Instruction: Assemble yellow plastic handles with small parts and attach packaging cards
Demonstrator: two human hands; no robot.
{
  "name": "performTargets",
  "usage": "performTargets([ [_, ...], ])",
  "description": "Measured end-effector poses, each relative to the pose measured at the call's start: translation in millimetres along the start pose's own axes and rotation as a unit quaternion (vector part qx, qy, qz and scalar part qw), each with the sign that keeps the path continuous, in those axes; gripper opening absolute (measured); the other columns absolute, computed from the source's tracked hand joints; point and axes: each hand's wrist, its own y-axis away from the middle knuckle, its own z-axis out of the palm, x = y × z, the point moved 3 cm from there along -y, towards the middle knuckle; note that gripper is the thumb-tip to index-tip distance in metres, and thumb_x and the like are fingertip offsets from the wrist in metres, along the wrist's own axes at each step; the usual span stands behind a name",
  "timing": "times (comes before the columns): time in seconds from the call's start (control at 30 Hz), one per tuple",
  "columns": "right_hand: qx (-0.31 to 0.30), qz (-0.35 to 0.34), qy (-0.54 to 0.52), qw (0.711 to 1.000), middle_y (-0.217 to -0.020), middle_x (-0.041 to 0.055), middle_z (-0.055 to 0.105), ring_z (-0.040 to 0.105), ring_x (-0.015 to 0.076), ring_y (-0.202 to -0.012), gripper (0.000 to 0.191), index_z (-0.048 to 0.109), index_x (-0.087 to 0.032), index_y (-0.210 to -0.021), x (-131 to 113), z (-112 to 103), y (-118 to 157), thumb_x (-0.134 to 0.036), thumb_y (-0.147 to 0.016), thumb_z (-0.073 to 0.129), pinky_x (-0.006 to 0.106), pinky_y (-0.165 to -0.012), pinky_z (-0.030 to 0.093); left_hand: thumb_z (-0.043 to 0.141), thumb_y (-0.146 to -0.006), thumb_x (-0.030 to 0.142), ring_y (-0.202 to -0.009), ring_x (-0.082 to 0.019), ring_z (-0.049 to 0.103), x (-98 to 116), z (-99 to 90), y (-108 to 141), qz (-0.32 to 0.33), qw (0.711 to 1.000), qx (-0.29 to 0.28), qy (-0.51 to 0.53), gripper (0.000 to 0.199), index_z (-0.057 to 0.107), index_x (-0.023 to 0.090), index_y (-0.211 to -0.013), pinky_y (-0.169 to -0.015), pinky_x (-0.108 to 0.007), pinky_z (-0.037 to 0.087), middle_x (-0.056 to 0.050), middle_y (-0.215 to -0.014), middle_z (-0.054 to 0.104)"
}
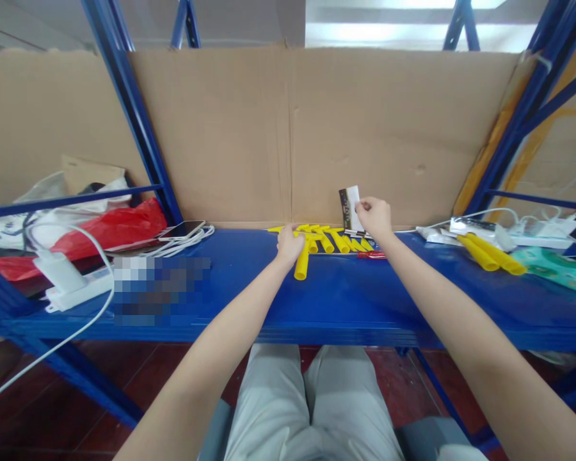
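My right hand (376,215) is closed in a pinch on the edge of a small black-and-white printed packet (350,208), which stands upright against the cardboard. My left hand (289,245) has its fingers closed at the upper end of a yellow tapered tube (302,264), whose open wide end points toward me. Beside that hand, several more yellow tubes (338,241) lie in a row along the back of the blue shelf (249,301). Just below my right hand is a red object (372,255), perhaps a pen or tool; its kind is unclear.
A cardboard panel (221,134) closes off the back. To the left are a phone (182,230), a white power strip (84,288) with cables, and a red bag (110,227). Two yellow tubes (492,253) and a green packet (557,269) lie at the right.
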Motion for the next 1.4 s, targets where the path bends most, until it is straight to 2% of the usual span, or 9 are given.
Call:
performTargets([
  [0.13, -0.014, 0.098, -0.204, 0.974, -0.057, 0.0027, 0.061, 0.054, 0.0146, -0.056, 0.015, 0.06, -0.016, -0.06, -3.0, 11.5, 22.0, -0.019, -0.074, 0.053, 0.026, -0.058, 0.039, 0.051, -0.08, 0.015, -0.099, -0.02, 0.063, 12.9, -1.5, 7.3, -0.008, 0.997, -0.056, 0.054, 0.016, 0.065, 0.015, -0.087, -0.086, -0.03, 0.046, -0.009, -0.101, 0.07],
  [0.37, -0.093, 0.166, -0.357, 0.914, -0.044, -0.0022, 0.055, 0.044, 0.0075, -0.04, 0.018, 0.054, -0.017, -0.052, -3.3, 28.4, 49.0, -0.012, -0.069, 0.054, 0.021, -0.045, 0.033, 0.054, -0.082, 0.019, -0.072, -0.015, 0.063, 25.0, -0.9, 15.2, 0.018, 0.988, -0.115, 0.099, 0.015, 0.063, 0.016, -0.07, -0.076, -0.026, 0.047, -0.004, -0.07, 0.07],
  [0.6, -0.078, 0.212, -0.422, 0.878, -0.047, -0.0019, 0.059, 0.046, 0.0063, -0.04, 0.013, 0.056, -0.017, -0.056, -7.9, 30.9, 55.6, -0.015, -0.068, 0.058, 0.019, -0.045, 0.037, 0.063, -0.079, 0.033, -0.069, -0.016, 0.063, 22.9, 0.5, 15.1, -0.029, 0.983, -0.147, 0.109, 0.023, 0.066, 0.015, -0.065, -0.071, -0.027, 0.047, -0.006, -0.065, 0.068],
  [0.83, -0.1, 0.271, -0.47, 0.834, -0.052, -0.005, 0.057, 0.047, 0.0041, -0.038, 0.008, 0.057, -0.017, -0.06, -10.8, 38.2, 65.8, -0.015, -0.067, 0.06, 0.017, -0.043, 0.036, 0.067, -0.072, 0.01, -0.059, -0.012, 0.063, 30.1, -4.8, 20.4, -0.096, 0.972, -0.143, 0.156, 0.017, 0.059, 0.015, -0.058, -0.064, -0.024, 0.047, -0.001, -0.058, 0.064],
  [0.93, -0.126, 0.286, -0.469, 0.826, -0.057, -0.0039, 0.06, 0.049, 0.0042, -0.039, 0.005, 0.058, -0.017, -0.066, -10.7, 38.7, 66.7, -0.015, -0.07, 0.06, 0.017, -0.043, 0.038, 0.067, -0.072, 0.01, -0.054, -0.012, 0.062, 30.4, -6.6, 20.7, -0.119, 0.97, -0.123, 0.172, 0.018, 0.056, 0.015, -0.059, -0.058, -0.022, 0.045, -0.001, -0.057, 0.063],
  [1.1, -0.109, 0.296, -0.483, 0.817, -0.061, -0.0023, 0.063, 0.051, 0.0053, -0.04, 0.01, 0.056, -0.018, -0.076, -3.3, 30.3, 60.1, -0.025, -0.083, 0.055, 0.016, -0.04, 0.037, 0.064, -0.073, 0.012, -0.051, -0.01, 0.06, 28.8, -9.7, 17.1, -0.115, 0.974, -0.088, 0.173, 0.015, 0.054, 0.016, -0.062, -0.051, -0.019, 0.04, 0.0, -0.06, 0.063],
  [1.17, -0.122, 0.288, -0.477, 0.821, -0.064, -0.0015, 0.065, 0.052, 0.0055, -0.042, 0.01, 0.058, -0.018, -0.079, -1.5, 28.3, 58.2, -0.028, -0.083, 0.057, 0.015, -0.041, 0.038, 0.063, -0.073, 0.013, -0.049, -0.009, 0.058, 28.7, -11.0, 16.5, -0.114, 0.974, -0.08, 0.176, 0.014, 0.054, 0.017, -0.063, -0.049, -0.018, 0.038, 0.001, -0.059, 0.062],
  [1.27, -0.151, 0.291, -0.444, 0.834, -0.066, -0.0007, 0.065, 0.052, 0.0053, -0.044, 0.005, 0.061, -0.017, -0.077, -0.2, 29.5, 58.2, -0.018, -0.08, 0.059, 0.015, -0.04, 0.039, 0.06, -0.073, 0.013, -0.047, -0.008, 0.055, 29.2, -12.9, 16.6, -0.113, 0.973, -0.075, 0.185, 0.013, 0.053, 0.017, -0.063, -0.048, -0.018, 0.037, 0.001, -0.058, 0.06],
  [1.4, -0.125, 0.294, -0.401, 0.859, -0.061, -0.0031, 0.061, 0.048, 0.0051, -0.043, 0.009, 0.064, -0.017, -0.073, 3.5, 32.0, 57.6, -0.009, -0.075, 0.06, 0.016, -0.037, 0.036, 0.056, -0.074, 0.013, -0.046, -0.009, 0.054, 29.0, -13.4, 16.3, -0.114, 0.972, -0.077, 0.19, 0.013, 0.052, 0.018, -0.062, -0.048, -0.02, 0.036, 0.001, -0.057, 0.06],
])
